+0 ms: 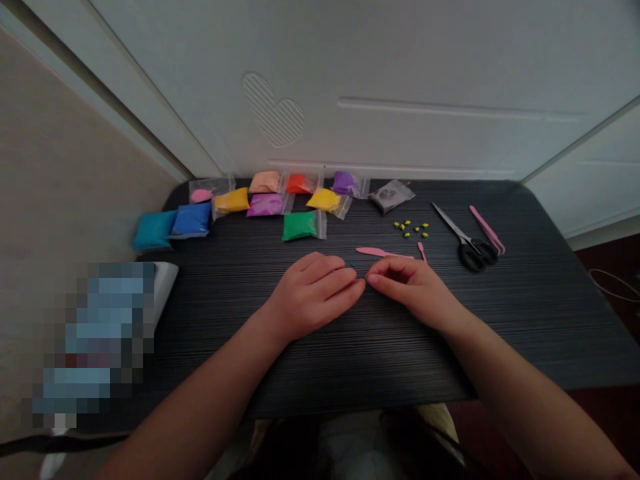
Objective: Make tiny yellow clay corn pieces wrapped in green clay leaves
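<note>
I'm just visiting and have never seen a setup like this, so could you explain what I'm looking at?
There is no machine here: the left hand and right hand are a person's own, both bare. The single picture comes from a camera worn on that person's head, looking forward and down.

The surface is a dark table. Small bags of coloured material lie toward its far side, mostly on the left. Right of centre are little yellow-and-green bits and pink tools, with scissors further right.

The fingers of the two hands nearly meet at a green speck. It is too small to tell which hand holds it.
</note>
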Demonstrator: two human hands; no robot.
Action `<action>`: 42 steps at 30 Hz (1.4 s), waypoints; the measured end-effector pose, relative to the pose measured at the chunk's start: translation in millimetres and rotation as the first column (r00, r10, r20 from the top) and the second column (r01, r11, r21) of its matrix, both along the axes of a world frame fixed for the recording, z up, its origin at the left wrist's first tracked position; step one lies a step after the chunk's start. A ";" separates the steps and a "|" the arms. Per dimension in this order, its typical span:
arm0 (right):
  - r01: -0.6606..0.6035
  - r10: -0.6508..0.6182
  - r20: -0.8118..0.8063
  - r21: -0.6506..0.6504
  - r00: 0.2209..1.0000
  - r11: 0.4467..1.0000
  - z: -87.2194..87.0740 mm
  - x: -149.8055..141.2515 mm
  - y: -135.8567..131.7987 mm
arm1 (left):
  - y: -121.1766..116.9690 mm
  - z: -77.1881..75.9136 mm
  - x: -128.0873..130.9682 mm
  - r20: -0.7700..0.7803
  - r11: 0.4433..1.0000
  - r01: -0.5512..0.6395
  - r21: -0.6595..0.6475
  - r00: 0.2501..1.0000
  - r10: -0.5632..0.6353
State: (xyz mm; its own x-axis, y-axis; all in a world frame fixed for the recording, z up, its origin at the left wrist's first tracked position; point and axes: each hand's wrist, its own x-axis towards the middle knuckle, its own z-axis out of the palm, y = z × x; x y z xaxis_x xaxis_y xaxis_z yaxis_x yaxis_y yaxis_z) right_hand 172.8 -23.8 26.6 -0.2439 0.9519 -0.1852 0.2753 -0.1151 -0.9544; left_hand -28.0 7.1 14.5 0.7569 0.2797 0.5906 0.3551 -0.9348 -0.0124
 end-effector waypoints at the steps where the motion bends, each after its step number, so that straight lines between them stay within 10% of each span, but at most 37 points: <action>1: -0.004 0.004 0.005 0.000 1.000 1.000 0.0 -0.2 -0.1 | -0.1 -0.9 0.2 0.000 1.000 0.003 -0.006 1.000 -0.003; 7: 0.022 -0.024 0.052 0.035 0.998 0.999 -0.5 0.7 0.2 | 9.1 -0.9 -0.5 0.050 0.967 -0.088 -0.240 0.993 0.103; 14: 0.015 -0.060 0.195 0.227 0.979 0.974 -1.9 1.2 -0.4 | 27.1 13.0 -13.2 -0.208 0.547 -0.208 -0.811 0.976 0.064; 27: 0.013 -0.067 0.213 0.245 0.975 0.969 -4.7 0.1 1.6 | 26.5 2.6 -6.5 -0.272 0.571 -0.150 -0.807 0.953 -0.135; 36: 0.138 -0.150 0.055 0.181 0.987 0.974 2.1 2.3 4.8 | 20.1 23.4 -1.2 -0.004 0.266 -0.053 -0.963 0.984 0.178; 42: 0.165 -0.136 -0.189 0.150 0.973 0.975 50.8 0.4 12.3 | 22.4 69.6 9.3 0.281 0.196 0.231 -0.953 0.916 0.287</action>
